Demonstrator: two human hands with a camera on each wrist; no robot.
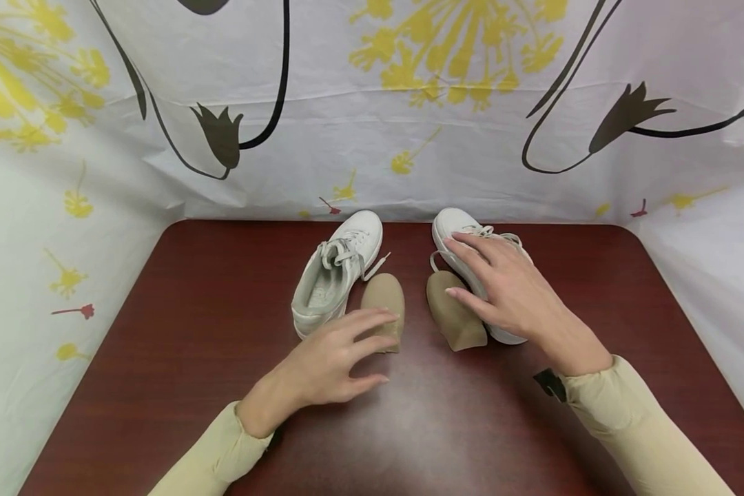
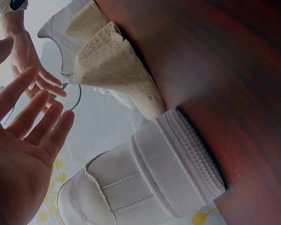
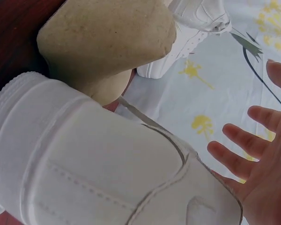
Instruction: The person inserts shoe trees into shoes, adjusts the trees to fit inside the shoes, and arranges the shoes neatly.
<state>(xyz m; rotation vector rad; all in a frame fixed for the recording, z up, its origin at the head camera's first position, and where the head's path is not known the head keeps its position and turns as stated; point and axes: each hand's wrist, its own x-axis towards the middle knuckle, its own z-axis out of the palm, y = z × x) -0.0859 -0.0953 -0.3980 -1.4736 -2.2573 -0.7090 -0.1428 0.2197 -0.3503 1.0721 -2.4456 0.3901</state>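
Observation:
Two white lace-up sneakers stand on the table, toes pointing away from me: the left sneaker and the right sneaker. Between them lie two tan moulded shoe inserts, the left insert and the right insert. My left hand hovers with spread fingers just over the near end of the left insert, beside that sneaker's heel. Over the right sneaker is my right hand, fingers extended, hiding much of its opening. Both wrist views show palms holding nothing, next to the sneaker heels.
The dark reddish table has rounded far corners. White cloth with yellow and dark flower prints hangs behind it and along both sides. A loose lace trails from the left sneaker toward the left insert.

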